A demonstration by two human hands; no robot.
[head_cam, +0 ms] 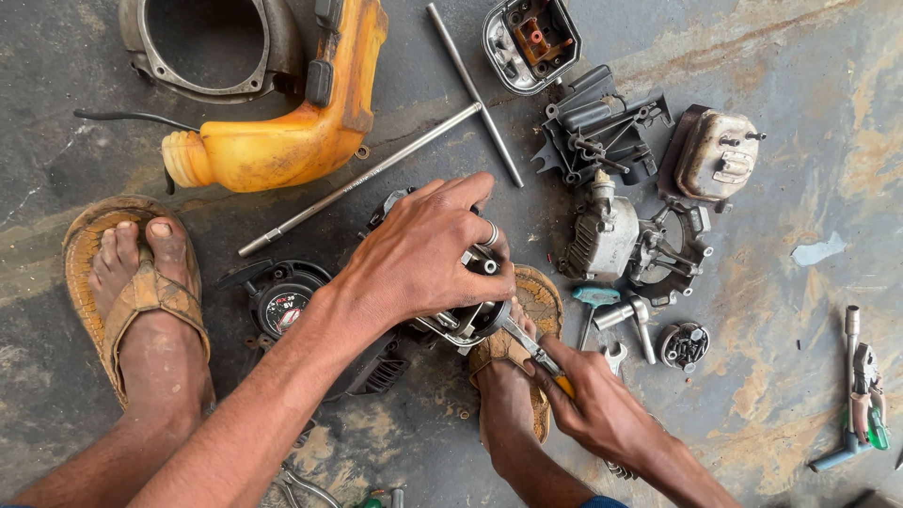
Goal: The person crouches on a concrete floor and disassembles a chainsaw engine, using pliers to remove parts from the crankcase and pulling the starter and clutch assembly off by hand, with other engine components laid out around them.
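My left hand [425, 246] lies palm down on a small engine block [461, 320] on the concrete floor and grips its top. A ring is on one finger. My right hand [594, 404] holds a screwdriver [534, 350] with an orange handle; its metal shaft points up-left into the engine, just under my left hand. My right foot in a brown sandal [541, 306] sits beside the engine, partly under the tool. A black recoil starter cover [282, 296] rests to the left of the engine, partly hidden by my left forearm.
My left foot in a sandal [141, 292] is at the left. An orange fuel tank housing [292, 132], a T-handle wrench [404, 150], a round metal housing [212, 47], several engine parts [649, 188] and small tools [616, 320] lie around. Pliers [861, 395] lie at the far right.
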